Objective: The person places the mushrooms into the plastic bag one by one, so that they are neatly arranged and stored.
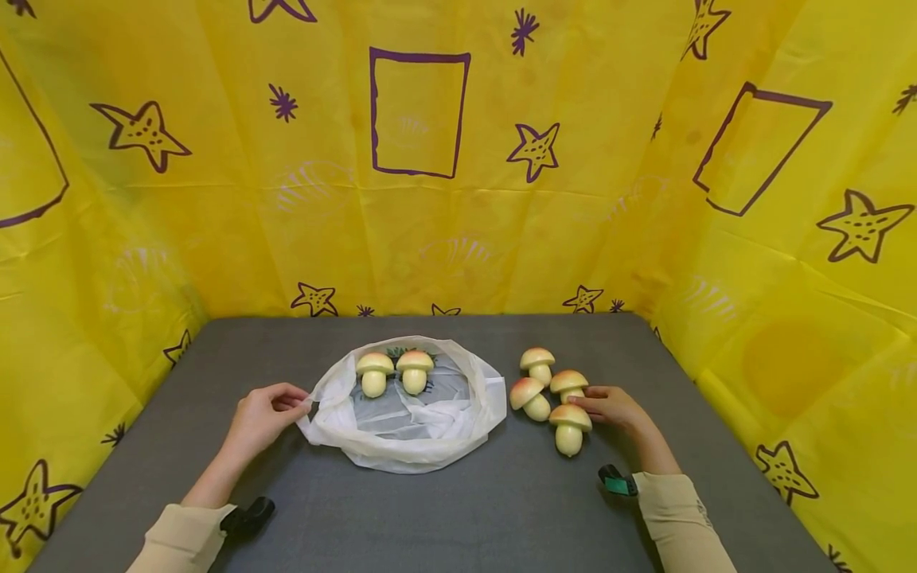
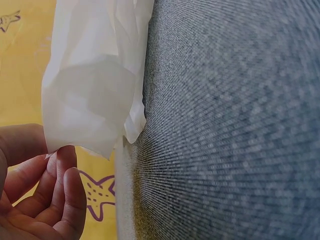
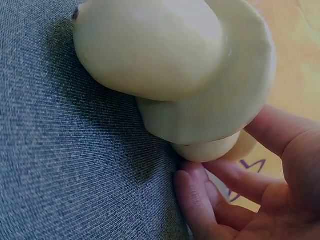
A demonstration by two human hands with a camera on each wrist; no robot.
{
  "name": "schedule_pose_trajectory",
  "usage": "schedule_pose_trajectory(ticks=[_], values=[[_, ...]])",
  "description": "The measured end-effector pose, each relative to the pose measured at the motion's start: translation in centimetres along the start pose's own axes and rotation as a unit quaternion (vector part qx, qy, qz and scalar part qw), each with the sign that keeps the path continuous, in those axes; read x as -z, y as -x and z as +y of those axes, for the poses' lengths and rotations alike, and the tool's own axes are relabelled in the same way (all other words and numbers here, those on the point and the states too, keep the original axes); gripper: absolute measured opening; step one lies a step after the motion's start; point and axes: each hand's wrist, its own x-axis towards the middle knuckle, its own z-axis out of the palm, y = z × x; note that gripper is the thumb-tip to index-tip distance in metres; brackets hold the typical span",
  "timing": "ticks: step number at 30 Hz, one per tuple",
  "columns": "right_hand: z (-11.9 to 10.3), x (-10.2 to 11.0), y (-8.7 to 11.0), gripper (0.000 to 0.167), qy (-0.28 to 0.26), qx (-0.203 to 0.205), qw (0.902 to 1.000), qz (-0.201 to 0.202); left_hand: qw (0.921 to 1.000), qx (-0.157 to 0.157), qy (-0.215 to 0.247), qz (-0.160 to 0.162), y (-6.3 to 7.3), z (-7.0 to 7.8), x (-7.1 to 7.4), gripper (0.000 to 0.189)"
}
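Observation:
A white plastic bag [image 1: 411,454] lies with its mouth spread wide, and two toy mushrooms with orange-topped caps, one at the left [image 1: 373,380] and one beside it [image 1: 415,374], sit inside. My left hand [image 1: 263,414] pinches the bag's left rim between thumb and fingers; the left wrist view shows the pinched edge [image 2: 90,115]. Right of the bag is a cluster of several more toy mushrooms. My right hand [image 1: 609,407] holds the stem of the cluster's right-hand mushroom [image 1: 568,382]. A nearer mushroom [image 3: 150,50] partly hides that grip in the right wrist view.
Two other mushrooms, one at the back [image 1: 537,362] and one tilted on its side [image 1: 528,396], lie close by the held one. A grey cloth [image 1: 458,517] covers the table. Yellow patterned curtains [image 1: 458,239] enclose the back and both sides.

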Motion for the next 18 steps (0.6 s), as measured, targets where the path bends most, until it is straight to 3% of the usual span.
schedule_pose_trajectory(ticks=[9,18], values=[[0.14,0.22,0.12,0.054,-0.006,0.004,0.9999,-0.007,1.0,0.001,0.0,0.004,0.02,0.01,0.02,0.017],[0.06,0.38,0.6,0.063,-0.021,0.0,0.9998,-0.008,1.0,-0.003,0.001,0.009,0.08,-0.04,0.04,0.015]])
